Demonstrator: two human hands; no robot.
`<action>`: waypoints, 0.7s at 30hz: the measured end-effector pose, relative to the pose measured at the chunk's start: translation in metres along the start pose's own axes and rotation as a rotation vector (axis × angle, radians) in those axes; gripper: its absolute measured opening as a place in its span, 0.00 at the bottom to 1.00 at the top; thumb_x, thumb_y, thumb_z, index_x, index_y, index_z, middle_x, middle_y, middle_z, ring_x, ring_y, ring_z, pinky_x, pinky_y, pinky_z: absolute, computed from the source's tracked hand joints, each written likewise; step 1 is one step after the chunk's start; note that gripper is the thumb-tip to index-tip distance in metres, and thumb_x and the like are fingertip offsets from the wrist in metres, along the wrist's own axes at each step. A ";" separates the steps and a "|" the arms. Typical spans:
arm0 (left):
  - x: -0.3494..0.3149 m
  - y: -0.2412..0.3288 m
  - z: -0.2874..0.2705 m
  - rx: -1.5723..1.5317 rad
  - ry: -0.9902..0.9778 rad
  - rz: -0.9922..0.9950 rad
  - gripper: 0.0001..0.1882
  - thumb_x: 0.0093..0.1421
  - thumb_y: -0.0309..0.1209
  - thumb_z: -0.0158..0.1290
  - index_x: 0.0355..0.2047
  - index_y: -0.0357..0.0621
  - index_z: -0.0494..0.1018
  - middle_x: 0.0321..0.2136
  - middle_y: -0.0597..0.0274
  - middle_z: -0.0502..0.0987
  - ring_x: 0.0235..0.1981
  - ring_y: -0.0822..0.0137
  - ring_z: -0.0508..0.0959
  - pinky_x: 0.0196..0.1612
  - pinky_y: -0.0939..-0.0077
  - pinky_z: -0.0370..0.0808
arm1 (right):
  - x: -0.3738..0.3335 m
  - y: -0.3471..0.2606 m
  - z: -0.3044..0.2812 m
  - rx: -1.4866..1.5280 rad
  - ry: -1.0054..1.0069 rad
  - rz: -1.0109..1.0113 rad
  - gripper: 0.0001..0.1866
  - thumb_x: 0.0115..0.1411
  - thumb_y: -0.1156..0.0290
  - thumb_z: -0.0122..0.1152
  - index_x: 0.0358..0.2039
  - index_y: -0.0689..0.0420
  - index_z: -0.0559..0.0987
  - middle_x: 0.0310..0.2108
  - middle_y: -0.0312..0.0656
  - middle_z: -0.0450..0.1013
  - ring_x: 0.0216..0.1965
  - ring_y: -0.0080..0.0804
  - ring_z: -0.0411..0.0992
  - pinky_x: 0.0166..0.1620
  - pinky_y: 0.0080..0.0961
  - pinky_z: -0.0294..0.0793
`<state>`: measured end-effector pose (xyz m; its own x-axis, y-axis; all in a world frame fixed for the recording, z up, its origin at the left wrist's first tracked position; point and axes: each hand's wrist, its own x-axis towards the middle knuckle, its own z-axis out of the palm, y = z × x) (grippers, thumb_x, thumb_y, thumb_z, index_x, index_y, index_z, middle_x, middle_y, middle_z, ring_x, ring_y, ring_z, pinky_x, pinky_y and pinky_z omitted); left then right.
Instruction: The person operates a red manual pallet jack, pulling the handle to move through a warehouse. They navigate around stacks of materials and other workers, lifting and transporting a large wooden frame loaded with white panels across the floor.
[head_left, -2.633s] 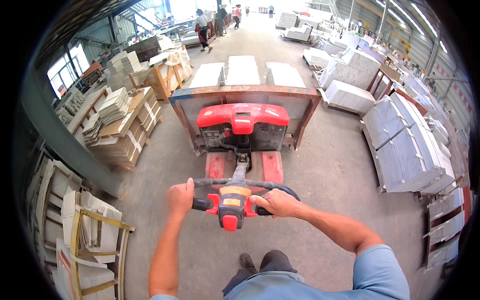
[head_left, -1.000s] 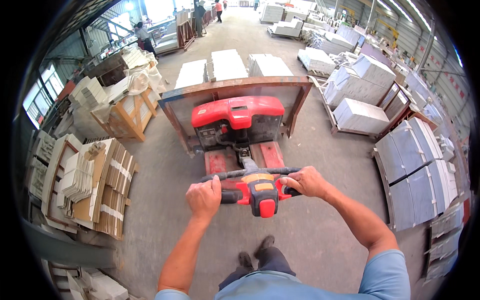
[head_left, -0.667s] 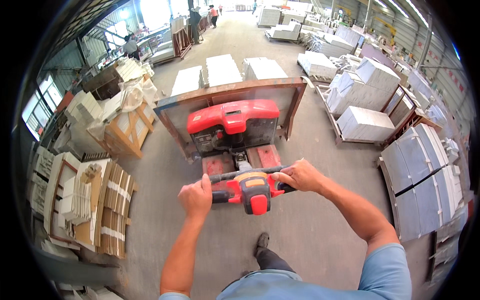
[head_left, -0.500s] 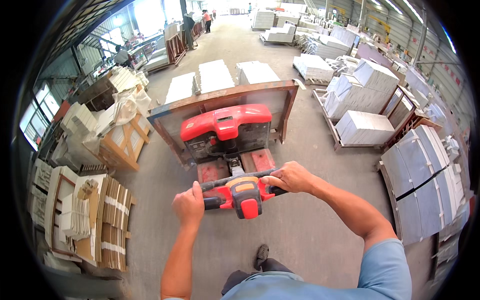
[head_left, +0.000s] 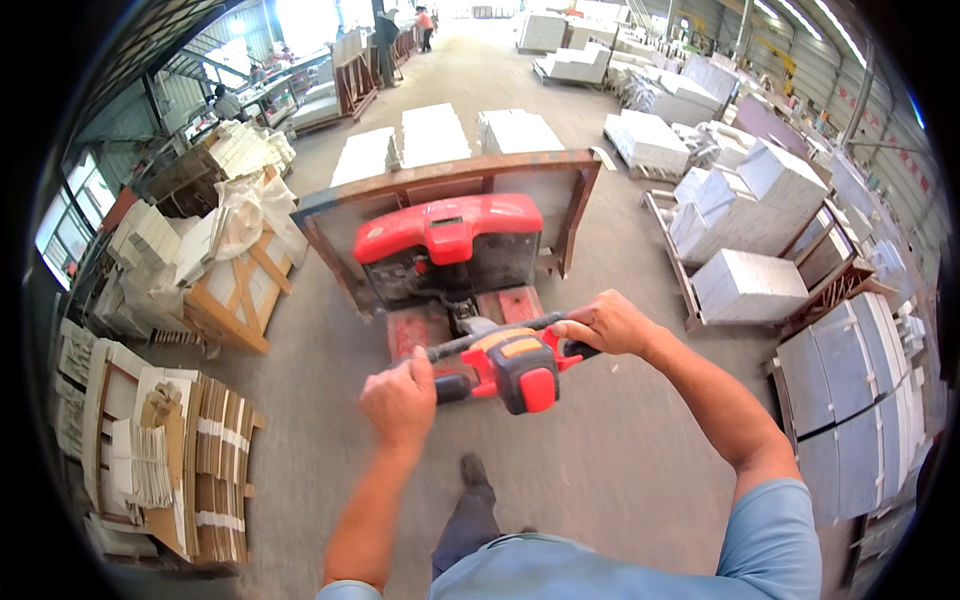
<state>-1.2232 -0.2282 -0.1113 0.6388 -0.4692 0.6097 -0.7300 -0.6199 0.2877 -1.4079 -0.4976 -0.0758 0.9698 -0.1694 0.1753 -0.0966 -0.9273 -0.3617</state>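
Ahead of me is a red and black electric pallet truck [head_left: 450,228], its steering handle [head_left: 515,365] reaching back toward my body. My left hand [head_left: 400,398] is closed round the left grip of that handle. On the opposite end, my right hand [head_left: 612,325] grips the bar and right grip. The handle is tilted, its right end farther from me than its left. Behind the truck's red cover stands a metal frame [head_left: 450,174] with a rust-brown top edge. White slab stacks [head_left: 435,135] show beyond it. The truck's forks are hidden.
Wooden-framed crates [head_left: 240,290] and packed tile bundles [head_left: 215,460] line the left side. White stone blocks [head_left: 750,285] on pallets and strapped grey slabs [head_left: 845,385] line the right. Concrete floor [head_left: 620,430] runs between them. A person [head_left: 426,30] in an orange top stands far ahead.
The handle has swung, its right end moving up and away, and both hands have shifted rightward with it. One leg has stepped forward. Blocks on the right appear slightly farther right.
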 end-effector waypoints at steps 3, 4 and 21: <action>0.017 0.006 0.023 -0.073 0.003 0.051 0.24 0.65 0.43 0.50 0.14 0.44 0.75 0.15 0.48 0.76 0.18 0.48 0.77 0.28 0.55 0.73 | 0.016 0.022 -0.003 -0.018 -0.017 0.050 0.29 0.67 0.42 0.46 0.29 0.51 0.86 0.17 0.51 0.72 0.20 0.53 0.71 0.26 0.41 0.70; 0.023 0.005 0.029 -0.109 -0.018 0.065 0.24 0.65 0.43 0.49 0.15 0.44 0.76 0.16 0.47 0.76 0.19 0.47 0.77 0.28 0.54 0.72 | 0.022 0.029 -0.002 -0.021 0.006 0.052 0.30 0.67 0.41 0.46 0.27 0.52 0.85 0.16 0.51 0.71 0.19 0.53 0.70 0.25 0.41 0.70; 0.182 -0.039 0.118 -0.119 0.058 0.067 0.23 0.64 0.39 0.50 0.13 0.43 0.73 0.16 0.49 0.75 0.19 0.47 0.76 0.27 0.56 0.70 | 0.200 0.101 -0.029 0.126 -0.132 0.146 0.38 0.66 0.37 0.45 0.21 0.61 0.81 0.17 0.57 0.68 0.22 0.54 0.70 0.29 0.42 0.69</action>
<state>-1.0494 -0.3639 -0.0986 0.5750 -0.4677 0.6713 -0.7965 -0.5075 0.3286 -1.2302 -0.6346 -0.0510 0.9692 -0.2463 -0.0055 -0.2177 -0.8457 -0.4872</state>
